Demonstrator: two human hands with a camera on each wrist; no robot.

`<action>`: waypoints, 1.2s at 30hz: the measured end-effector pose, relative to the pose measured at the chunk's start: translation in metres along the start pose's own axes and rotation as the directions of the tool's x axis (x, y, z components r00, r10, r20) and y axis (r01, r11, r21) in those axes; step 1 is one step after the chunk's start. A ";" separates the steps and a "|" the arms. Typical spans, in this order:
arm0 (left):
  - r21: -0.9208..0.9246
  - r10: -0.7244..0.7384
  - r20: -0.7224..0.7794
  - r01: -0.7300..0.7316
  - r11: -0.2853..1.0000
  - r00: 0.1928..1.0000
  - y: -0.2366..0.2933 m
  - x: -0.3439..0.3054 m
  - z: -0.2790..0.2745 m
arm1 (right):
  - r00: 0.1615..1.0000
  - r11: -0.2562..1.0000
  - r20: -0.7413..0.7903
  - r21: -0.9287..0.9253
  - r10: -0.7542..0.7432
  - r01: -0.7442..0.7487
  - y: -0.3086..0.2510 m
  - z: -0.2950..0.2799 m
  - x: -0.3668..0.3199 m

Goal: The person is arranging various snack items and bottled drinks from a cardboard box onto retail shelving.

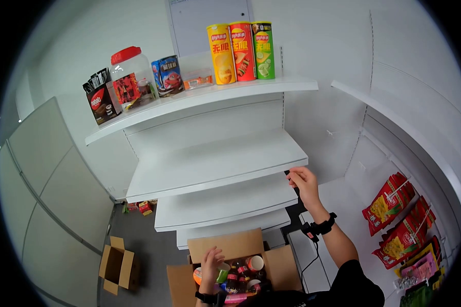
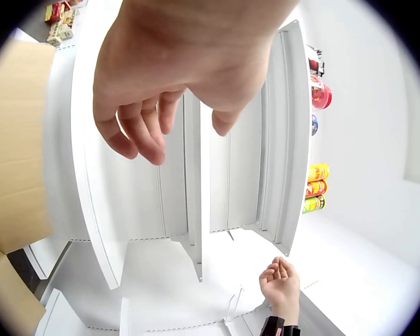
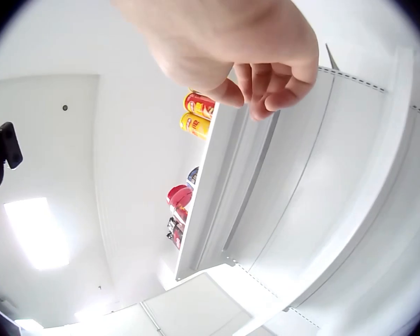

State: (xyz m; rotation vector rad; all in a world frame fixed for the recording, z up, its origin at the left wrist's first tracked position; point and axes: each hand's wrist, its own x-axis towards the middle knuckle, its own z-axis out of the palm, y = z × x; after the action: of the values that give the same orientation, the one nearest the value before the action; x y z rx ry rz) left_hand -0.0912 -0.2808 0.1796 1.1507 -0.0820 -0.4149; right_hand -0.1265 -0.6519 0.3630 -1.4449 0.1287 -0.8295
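Unshelved bottles (image 1: 232,282) are held in the carton (image 1: 283,268) at six o'clock; three canisters (image 1: 242,51) are shelved at twelve. Nothing is gripped by the relaxed left hand (image 1: 210,263) nearby, or by the loosely curled right hand (image 1: 306,189) at four.

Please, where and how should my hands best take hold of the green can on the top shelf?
Probably best around its middle, from the front and right: the green can stands upright, tall and round, with that side free, while the red can blocks its left.
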 end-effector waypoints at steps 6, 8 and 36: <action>0.014 -0.016 -0.016 0.017 1.000 1.000 -0.011 -0.007 -0.009 | 0.986 0.989 -0.082 0.022 0.148 -0.147 0.032 -0.016 -0.048; 0.032 -0.017 -0.029 0.018 0.999 0.999 -0.014 -0.009 -0.014 | 0.976 0.982 -0.112 0.008 0.189 -0.189 0.040 -0.019 -0.062; 0.127 -0.378 -0.340 0.440 0.889 0.861 -0.117 -0.053 -0.121 | 0.318 0.260 0.107 0.366 0.942 -0.893 0.243 -0.048 -0.260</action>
State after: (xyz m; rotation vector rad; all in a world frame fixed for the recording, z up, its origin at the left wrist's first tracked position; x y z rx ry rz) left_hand -0.1395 -0.1961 0.0320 1.4251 0.4131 -0.6105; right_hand -0.2388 -0.5664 0.0325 -0.6869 0.8282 0.0940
